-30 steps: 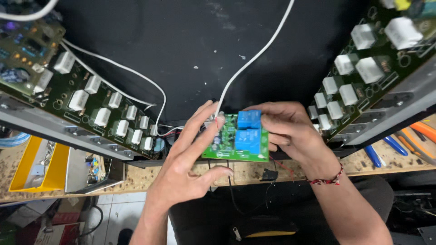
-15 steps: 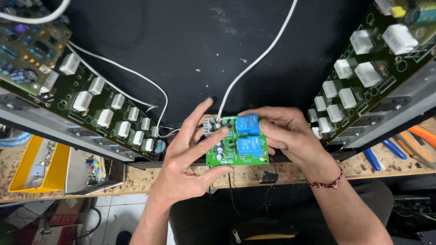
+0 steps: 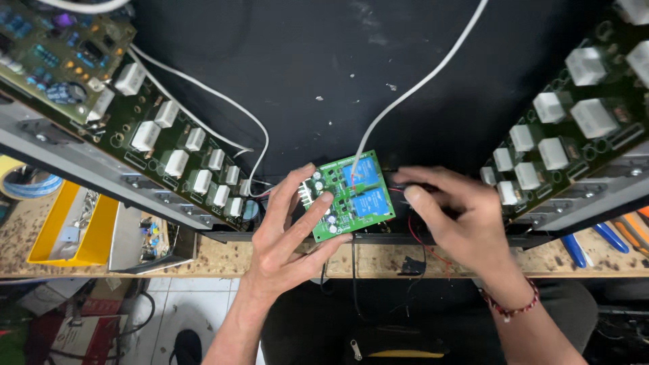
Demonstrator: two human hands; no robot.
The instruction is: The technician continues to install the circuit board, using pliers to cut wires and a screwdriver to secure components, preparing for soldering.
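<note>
Green square circuit board (image 3: 349, 196) with two blue relays sits mid-frame, gripped by left hand (image 3: 287, 236); right hand (image 3: 460, 220) hovers open beside it, long component boards (image 3: 169, 155) flanking.

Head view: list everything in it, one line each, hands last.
Small board: one, green with two blue relays, centre, held in the left hand.
Large boards: two, dark with white blocks, left and right.
Cables: white, across the black mat.
Bin: one, yellow, lower left.
Tape roll: one, far left.
Tool handles: blue and orange, lower right.
Bench: wooden, front edge.
Left hand: grips the small board.
Right hand: beside the small board; beaded bracelet on its wrist.
</note>
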